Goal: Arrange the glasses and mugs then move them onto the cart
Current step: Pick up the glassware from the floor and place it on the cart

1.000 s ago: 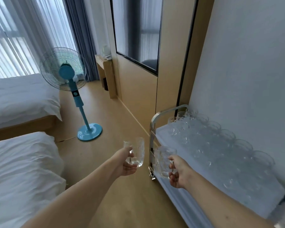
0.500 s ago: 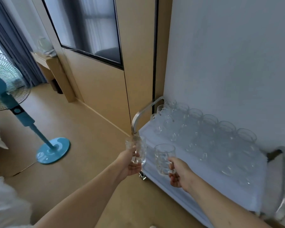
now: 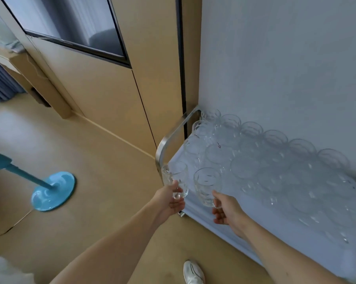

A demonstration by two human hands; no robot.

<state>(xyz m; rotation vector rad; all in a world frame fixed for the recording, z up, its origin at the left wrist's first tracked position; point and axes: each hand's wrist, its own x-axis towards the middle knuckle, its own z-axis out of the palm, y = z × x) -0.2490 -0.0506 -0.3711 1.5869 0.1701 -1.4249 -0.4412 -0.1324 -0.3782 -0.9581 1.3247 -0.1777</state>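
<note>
1. My left hand (image 3: 171, 201) has its fingers curled round a clear mug (image 3: 175, 178) low down near its base. My grip is tight on it.
2. My right hand (image 3: 227, 210) pinches the handle of a second mug (image 3: 207, 186), with my other fingers loose under it.
3. Both mugs stand up straight, tall way up and down, open mouths facing up.
4. The left mug is right by the metal handle (image 3: 173, 138) of the cart (image 3: 244, 228), at its near corner. The right mug is just over the near edge of the cart's white cloth top.
5. Rows of glasses (image 3: 255, 158) already stand on the cart, packed close, back to the wall (image 3: 285, 58).
6. I think the left mug could bang the metal handle if I swing it in too fast.
7. I think the right mug could clink the glasses next to it, or tip off the edge if I set it down too close to the side.
8. A blue fan base (image 3: 53, 191) sits on the floor, well away.
</note>
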